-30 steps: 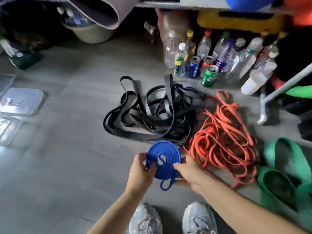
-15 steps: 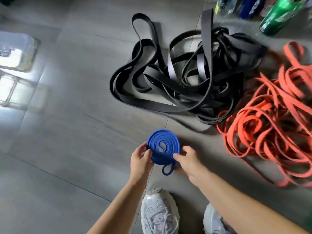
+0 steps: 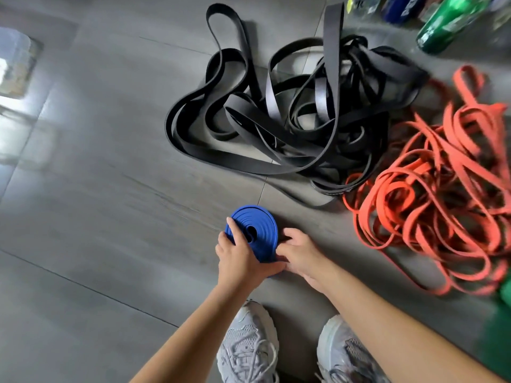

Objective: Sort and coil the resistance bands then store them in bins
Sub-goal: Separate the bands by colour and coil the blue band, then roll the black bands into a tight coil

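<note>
The coiled blue band sits between both hands, just ahead of the shoes, flat face tilted up. The left hand grips its left rim, thumb across the spiral; the right hand pinches the lower right edge with its fingertips, so the left seems better placed to carry it

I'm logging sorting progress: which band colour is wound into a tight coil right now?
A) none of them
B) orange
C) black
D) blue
D: the blue band is a tight spiral gripped by the left hand and the right hand, while the black bands and orange bands lie in loose tangles on the floor.
</note>
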Demonstrator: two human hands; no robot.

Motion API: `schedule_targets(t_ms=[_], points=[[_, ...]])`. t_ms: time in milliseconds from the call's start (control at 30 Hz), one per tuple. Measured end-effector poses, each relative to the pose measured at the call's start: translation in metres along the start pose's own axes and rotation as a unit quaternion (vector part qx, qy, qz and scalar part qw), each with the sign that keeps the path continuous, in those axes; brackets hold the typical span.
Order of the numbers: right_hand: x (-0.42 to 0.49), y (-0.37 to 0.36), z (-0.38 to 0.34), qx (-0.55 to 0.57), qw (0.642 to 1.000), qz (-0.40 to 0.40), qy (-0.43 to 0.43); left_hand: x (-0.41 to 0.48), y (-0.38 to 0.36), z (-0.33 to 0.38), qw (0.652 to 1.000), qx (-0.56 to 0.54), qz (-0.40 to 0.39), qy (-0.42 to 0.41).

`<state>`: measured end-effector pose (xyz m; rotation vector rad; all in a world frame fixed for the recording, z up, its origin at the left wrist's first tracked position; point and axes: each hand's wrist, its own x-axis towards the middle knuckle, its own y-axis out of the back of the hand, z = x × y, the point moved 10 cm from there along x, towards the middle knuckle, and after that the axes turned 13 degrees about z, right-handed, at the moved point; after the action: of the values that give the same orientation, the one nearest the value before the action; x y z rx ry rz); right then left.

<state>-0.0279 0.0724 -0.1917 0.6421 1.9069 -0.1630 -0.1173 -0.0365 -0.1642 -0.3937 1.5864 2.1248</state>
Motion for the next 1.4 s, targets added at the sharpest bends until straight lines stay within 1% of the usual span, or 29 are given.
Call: schedule_targets(t_ms=[67, 133, 200, 300, 367, 433, 500, 567, 633, 733, 833, 900, 967, 1033, 1067, 1133, 1167, 1233, 1267, 1367, 1400], points=[[0.001, 0.001, -0.002, -0.031, 0.999, 0.000, 0.019, 0.002, -0.001, 0.001, 0.999, 0.032, 0.019, -0.015], [0.002, 0.006, -0.011, -0.064, 0.997, 0.004, 0.048, 0.002, 0.000, -0.001, 0.998, 0.039, 0.033, -0.025], [0.006, 0.019, -0.021, -0.100, 0.991, 0.032, 0.089, 0.001, 0.004, -0.002, 0.997, 0.038, 0.051, -0.042], [0.013, 0.046, -0.036, -0.132, 0.976, 0.098, 0.140, 0.008, 0.021, -0.003, 0.991, 0.047, 0.086, -0.093], [0.016, 0.058, -0.039, -0.134, 0.972, 0.122, 0.149, 0.015, 0.035, -0.005, 0.986, 0.051, 0.106, -0.117], [0.019, 0.062, -0.036, -0.136, 0.971, 0.127, 0.148, 0.020, 0.046, -0.010, 0.983, 0.042, 0.123, -0.127], [0.019, 0.061, -0.031, -0.139, 0.971, 0.124, 0.147, 0.023, 0.050, -0.017, 0.985, 0.035, 0.113, -0.124], [0.018, 0.055, -0.027, -0.148, 0.971, 0.115, 0.147, 0.026, 0.044, -0.024, 0.991, 0.036, 0.075, -0.107], [0.015, 0.049, -0.023, -0.173, 0.969, 0.104, 0.146, 0.029, 0.040, -0.026, 0.994, 0.041, 0.056, -0.090], [0.011, 0.050, -0.020, -0.189, 0.966, 0.099, 0.144, 0.024, 0.037, -0.023, 0.990, 0.097, 0.049, -0.086], [0.006, 0.060, -0.024, -0.192, 0.963, 0.111, 0.155, 0.016, 0.029, -0.016, 0.981, 0.151, 0.049, -0.112], [0.002, 0.067, -0.037, -0.236, 0.941, 0.134, 0.205, 0.013, 0.027, -0.010, 0.981, 0.150, 0.053, -0.111], [-0.003, 0.071, -0.061, -0.284, 0.905, 0.159, 0.273, 0.013, 0.028, -0.003, 0.982, 0.141, 0.067, -0.104], [-0.004, 0.071, -0.081, -0.324, 0.875, 0.166, 0.317, 0.014, 0.031, 0.004, 0.981, 0.136, 0.082, -0.110], [0.000, 0.070, -0.085, -0.354, 0.866, 0.157, 0.317, 0.014, 0.033, 0.009, 0.980, 0.134, 0.086, -0.117], [0.009, 0.069, -0.082, -0.417, 0.852, 0.140, 0.284, 0.015, 0.035, 0.019, 0.979, 0.122, 0.091, -0.135], [0.010, 0.069, -0.080, -0.451, 0.836, 0.141, 0.278, 0.014, 0.036, 0.025, 0.979, 0.113, 0.093, -0.143], [0.006, 0.069, -0.082, -0.500, 0.796, 0.159, 0.302, 0.012, 0.038, 0.037, 0.977, 0.101, 0.094, -0.161], [0.001, 0.072, -0.087, -0.491, 0.790, 0.171, 0.324, 0.011, 0.040, 0.044, 0.976, 0.098, 0.094, -0.173], [-0.026, 0.102, -0.119, -0.351, 0.834, 0.226, 0.361, 0.004, 0.051, 0.066, 0.972, 0.082, 0.089, -0.202], [-0.039, 0.114, -0.132, -0.326, 0.833, 0.249, 0.372, 0.001, 0.057, 0.073, 0.971, 0.074, 0.087, -0.209]])
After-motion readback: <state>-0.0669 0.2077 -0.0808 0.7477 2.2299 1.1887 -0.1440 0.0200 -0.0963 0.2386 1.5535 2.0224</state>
